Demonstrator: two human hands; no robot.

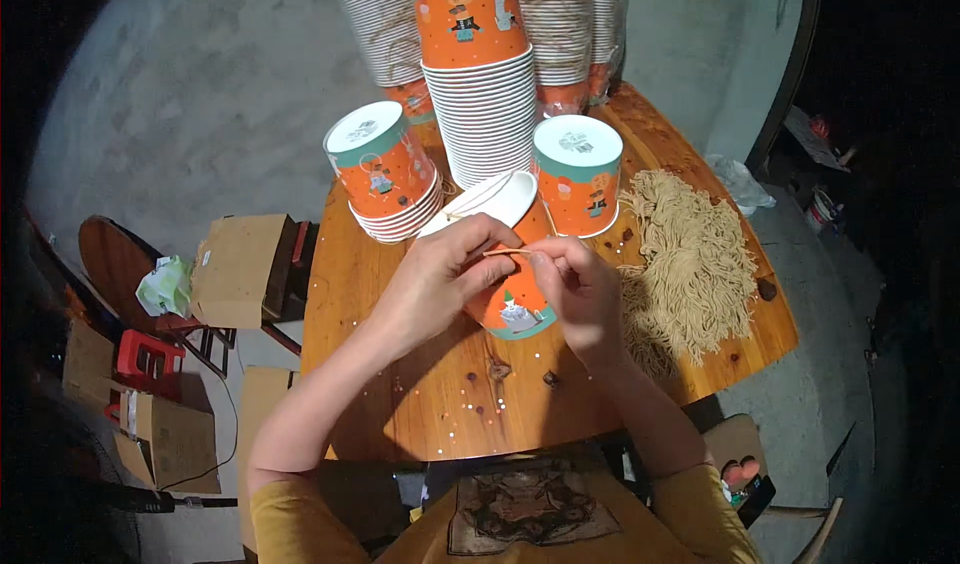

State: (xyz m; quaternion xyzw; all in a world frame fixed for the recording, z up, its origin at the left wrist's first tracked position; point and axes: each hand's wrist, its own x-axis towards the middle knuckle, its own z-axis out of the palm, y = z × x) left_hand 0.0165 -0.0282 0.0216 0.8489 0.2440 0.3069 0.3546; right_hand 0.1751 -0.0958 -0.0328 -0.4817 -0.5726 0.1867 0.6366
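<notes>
An orange paper bucket [518, 314] with a teal band and printed figures lies tilted on the table, its white inside [505, 196] turned away from me. Over its side, a tan cord [508, 251] runs between the fingertips of both hands. My left hand [425, 276] pinches one part of it, and my right hand [580, 299] pinches the other, close beside. Another strand of cord crosses the bucket's mouth. My fingers partly cover the bucket's near side, so I cannot tell how the cord passes through it.
Upside-down buckets stand behind: a short stack [383, 169] at left, a tall stack [478, 114] in the middle, a single one [578, 179] at right. Bagged stacks [375, 24] rise farther back. A heap of tan cords [690, 264] covers the right of the wooden table [400, 404]. Cardboard boxes [240, 269] sit left.
</notes>
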